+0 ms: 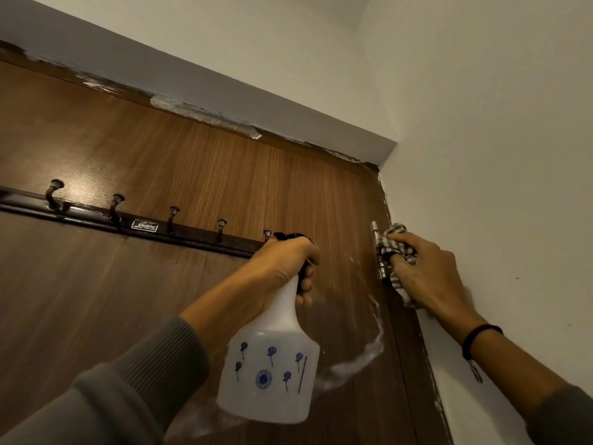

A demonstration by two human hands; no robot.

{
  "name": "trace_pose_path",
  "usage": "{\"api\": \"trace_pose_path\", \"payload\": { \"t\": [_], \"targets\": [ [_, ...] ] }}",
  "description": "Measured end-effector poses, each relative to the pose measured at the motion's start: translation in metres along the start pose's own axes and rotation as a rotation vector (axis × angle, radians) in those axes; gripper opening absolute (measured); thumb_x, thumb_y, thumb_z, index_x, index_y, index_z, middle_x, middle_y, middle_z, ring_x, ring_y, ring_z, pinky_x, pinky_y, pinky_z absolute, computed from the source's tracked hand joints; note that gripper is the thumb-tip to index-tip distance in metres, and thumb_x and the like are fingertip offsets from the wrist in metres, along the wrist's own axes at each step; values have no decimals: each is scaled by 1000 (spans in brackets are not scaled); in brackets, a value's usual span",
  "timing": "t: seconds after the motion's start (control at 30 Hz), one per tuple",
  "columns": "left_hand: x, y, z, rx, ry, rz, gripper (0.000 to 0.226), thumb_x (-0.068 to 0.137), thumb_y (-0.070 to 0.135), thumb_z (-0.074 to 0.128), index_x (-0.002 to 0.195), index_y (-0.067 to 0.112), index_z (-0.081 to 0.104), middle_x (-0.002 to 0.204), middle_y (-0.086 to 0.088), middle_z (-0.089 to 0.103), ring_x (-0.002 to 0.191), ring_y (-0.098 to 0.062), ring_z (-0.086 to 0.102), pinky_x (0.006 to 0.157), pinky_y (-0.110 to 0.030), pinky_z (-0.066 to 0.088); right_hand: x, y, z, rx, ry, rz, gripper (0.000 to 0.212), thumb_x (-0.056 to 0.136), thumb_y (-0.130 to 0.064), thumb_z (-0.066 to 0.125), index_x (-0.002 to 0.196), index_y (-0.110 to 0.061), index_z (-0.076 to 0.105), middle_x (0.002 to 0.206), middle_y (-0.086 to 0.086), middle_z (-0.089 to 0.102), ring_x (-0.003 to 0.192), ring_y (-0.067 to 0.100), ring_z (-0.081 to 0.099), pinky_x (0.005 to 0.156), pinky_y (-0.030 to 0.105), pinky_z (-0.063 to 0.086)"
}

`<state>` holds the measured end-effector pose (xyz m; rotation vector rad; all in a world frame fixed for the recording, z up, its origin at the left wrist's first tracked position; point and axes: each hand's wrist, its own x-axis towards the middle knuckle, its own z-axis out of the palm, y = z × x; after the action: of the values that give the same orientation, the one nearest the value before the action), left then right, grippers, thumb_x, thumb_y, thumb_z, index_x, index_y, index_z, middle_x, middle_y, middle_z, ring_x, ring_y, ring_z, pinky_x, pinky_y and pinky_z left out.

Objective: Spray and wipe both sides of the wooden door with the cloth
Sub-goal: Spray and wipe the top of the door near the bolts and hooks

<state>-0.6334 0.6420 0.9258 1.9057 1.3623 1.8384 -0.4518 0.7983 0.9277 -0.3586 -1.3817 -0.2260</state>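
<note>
View looks up at the door (192, 162), brown wood grain, shut in its frame.

Left hand (282, 268): fingers (306, 284) curled round the neck and black trigger of a white spray bottle (272, 364). The bottle is upright, held just in front of the door face, with blue flower prints on its body.

Right hand (426, 277): fingers clenched on a bunched checked cloth (393, 242). The cloth is pressed against the door's right edge at the metal hinge (375, 239), beside the white wall (497, 155). A dark band (478, 335) sits on that wrist.

Door surface: a curved whitish wet streak (362, 358) runs from near the hinge down towards the bottle's base. More wet patches show below the bottle.

A dark hook rail (144, 226) with five hooks crosses the door at left; its right end is hidden behind the left hand.

Flaking residue lines the door's top edge (205, 115).
</note>
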Motion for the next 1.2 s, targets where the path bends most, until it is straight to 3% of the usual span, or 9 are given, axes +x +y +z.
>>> {"api": "trace_pose_path", "payload": {
  "t": [0.1,0.2,0.27,0.33,0.4,0.6,0.73,1.0,1.2],
  "targets": [
    [-3,-5,-5,27,27,-4,36,93,23,61,60,11,53,51,-7,55,40,-20,55,39,-21,43,-3,-10,13,110,10,-65,30,104,-24,55,133,-30,61,84,-8,67,63,-4,64,62,7,52],
    [-4,-9,-21,16,62,2,36,93,27,61,61,10,56,53,-9,61,43,-24,63,37,-21,43,-12,-25,42,139,-139,-77,39,107,-40,42,146,-38,46,116,3,67,83,8,65,75,28,57],
    [-2,-8,-30,14,31,-20,34,93,30,61,67,8,59,60,-12,66,50,-29,68,39,-24,46,-28,-42,74,136,-259,-154,46,106,-53,30,152,-45,33,150,-1,48,123,16,54,105,43,45],
    [2,-8,-35,40,-3,-13,35,91,33,61,68,7,62,67,-15,69,58,-33,71,41,-26,48,-45,-53,103,-8,-299,-328,55,101,-63,14,154,-51,5,166,-12,5,155,16,9,126,44,9],
    [6,-8,-33,76,6,14,35,89,35,62,66,9,63,70,-15,69,61,-34,72,41,-26,47,-44,-49,116,-131,-271,-406,56,99,-61,8,150,-46,-10,163,-13,-10,155,12,-13,124,38,-7],
    [5,-3,-26,46,38,65,34,96,31,58,70,8,61,71,-14,70,66,-30,74,40,-21,47,27,-14,111,-167,-168,-210,52,108,-51,22,159,-43,18,169,-6,12,156,15,-2,124,44,-1],
    [6,-1,-28,12,10,58,29,95,30,58,75,8,60,73,-13,71,71,-30,73,43,-23,49,31,-3,107,-120,-145,-69,54,108,-49,22,160,-35,17,170,-2,10,156,17,-3,127,40,-2],
    [13,-1,-24,-27,-5,34,30,94,30,58,75,8,60,76,-14,71,68,-28,73,44,-23,48,-33,5,91,-93,-165,-68,55,108,-47,27,160,-35,14,170,-4,6,155,10,-6,117,25,-9],
    [18,3,-16,-46,17,30,30,95,28,58,74,7,59,74,-13,69,60,-25,71,40,-21,48,12,3,97,-162,-138,-60,55,109,-43,25,162,-27,16,169,5,13,157,20,2,126,36,-1]
  ]
}}
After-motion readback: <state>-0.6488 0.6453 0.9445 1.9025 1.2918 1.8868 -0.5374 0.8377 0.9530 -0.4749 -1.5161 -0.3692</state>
